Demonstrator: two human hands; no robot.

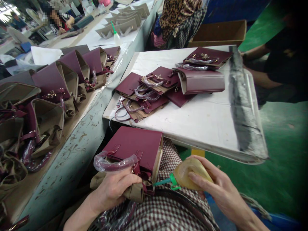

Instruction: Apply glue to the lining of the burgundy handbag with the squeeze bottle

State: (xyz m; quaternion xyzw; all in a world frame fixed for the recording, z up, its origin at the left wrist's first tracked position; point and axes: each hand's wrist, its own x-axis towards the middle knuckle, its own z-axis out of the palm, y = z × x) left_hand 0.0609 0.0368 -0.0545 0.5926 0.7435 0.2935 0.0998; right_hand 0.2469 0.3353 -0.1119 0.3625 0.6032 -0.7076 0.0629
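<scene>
Left of the left hand (115,189), the long bench (79,138) runs away at a slant, its scuffed edge well apart from the fingers. The left hand is clamped on the lower part of the maroon bag (137,142), below its plastic-wrapped handle (115,163), over the lap. Between the hands, which are apart, a thin nozzle (163,182) reaches the bag's side edge; contact there I cannot tell. The right hand (216,189) is wrapped around the squeeze bottle (192,173). Beyond it, the white table (204,118) has a wide bare stretch up to its rounded right edge, with green floor (284,134) farther right. Counted: at least six bags on the bench, one in the left hand, about six overlapping on the table, and two bottles, one in the right hand, one far beyond the left hand (117,38)
</scene>
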